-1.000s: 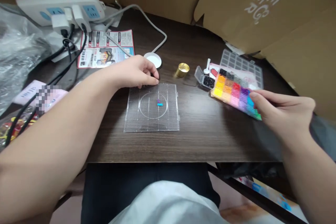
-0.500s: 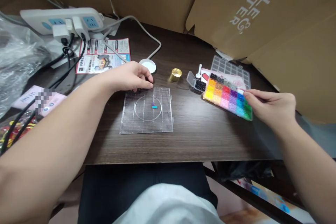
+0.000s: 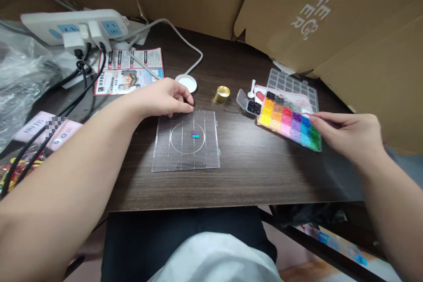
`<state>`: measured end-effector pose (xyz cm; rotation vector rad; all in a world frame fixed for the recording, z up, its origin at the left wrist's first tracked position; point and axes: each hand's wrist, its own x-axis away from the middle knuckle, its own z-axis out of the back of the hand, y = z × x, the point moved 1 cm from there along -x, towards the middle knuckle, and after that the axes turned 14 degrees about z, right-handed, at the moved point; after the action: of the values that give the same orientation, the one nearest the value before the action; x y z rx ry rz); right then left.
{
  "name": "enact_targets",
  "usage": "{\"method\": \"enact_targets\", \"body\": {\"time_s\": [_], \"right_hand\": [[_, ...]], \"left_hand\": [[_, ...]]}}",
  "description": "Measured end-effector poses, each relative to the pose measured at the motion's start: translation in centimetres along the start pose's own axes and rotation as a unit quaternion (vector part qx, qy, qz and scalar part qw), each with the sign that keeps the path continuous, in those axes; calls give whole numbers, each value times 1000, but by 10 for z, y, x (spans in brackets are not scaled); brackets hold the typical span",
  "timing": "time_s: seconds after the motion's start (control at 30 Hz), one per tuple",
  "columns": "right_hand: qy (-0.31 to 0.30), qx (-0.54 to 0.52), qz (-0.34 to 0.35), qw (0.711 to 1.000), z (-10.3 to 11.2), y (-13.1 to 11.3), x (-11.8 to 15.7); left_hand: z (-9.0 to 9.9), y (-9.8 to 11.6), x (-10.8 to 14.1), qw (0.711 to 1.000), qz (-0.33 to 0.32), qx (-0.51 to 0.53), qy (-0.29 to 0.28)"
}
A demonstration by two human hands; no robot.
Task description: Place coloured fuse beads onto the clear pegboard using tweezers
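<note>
A clear pegboard (image 3: 165, 158) with a ring outline lies on the dark table; a few blue and purple beads (image 3: 195, 136) sit right of its centre. My left hand (image 3: 173, 97) rests at the board's top edge, fingers curled, fingertips touching near the edge; whatever they may pinch is hidden. At the right, my right hand (image 3: 343, 130) is closed in a pinch on a thin pinkish tool (image 3: 307, 114), its tip over the blue and purple part of the bead box (image 3: 286, 125), which holds many colours in compartments.
Behind the board stand a gold tin (image 3: 222, 94) and a white round charger (image 3: 187, 83). Beside the bead box are a small case of black beads (image 3: 254, 107), a white scoop (image 3: 252, 89) and a clear grid tray (image 3: 291, 84). A power strip (image 3: 76, 26) lies back left.
The view has shifted slightly. My right hand has moved a little to the right, still over the bead box. My left hand stays at the board's edge.
</note>
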<state>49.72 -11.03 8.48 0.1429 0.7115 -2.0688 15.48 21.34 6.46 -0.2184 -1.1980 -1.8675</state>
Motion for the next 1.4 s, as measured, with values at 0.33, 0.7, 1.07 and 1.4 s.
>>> {"method": "enact_targets", "body": {"time_s": [0.33, 0.7, 1.07, 1.4], "right_hand": [[-4, -153, 265, 952, -41, -106, 24], [-218, -345, 377, 832, -136, -158, 16], [-240, -306, 384, 837, -134, -158, 17], [-242, -319, 394, 827, -135, -158, 15]], "left_hand": [[-1, 1, 0, 1000, 7, 5, 0], [-2, 4, 1, 1000, 14, -7, 2], [0, 2, 1, 999, 12, -31, 5], [-1, 0, -2, 1000, 4, -30, 8]]}}
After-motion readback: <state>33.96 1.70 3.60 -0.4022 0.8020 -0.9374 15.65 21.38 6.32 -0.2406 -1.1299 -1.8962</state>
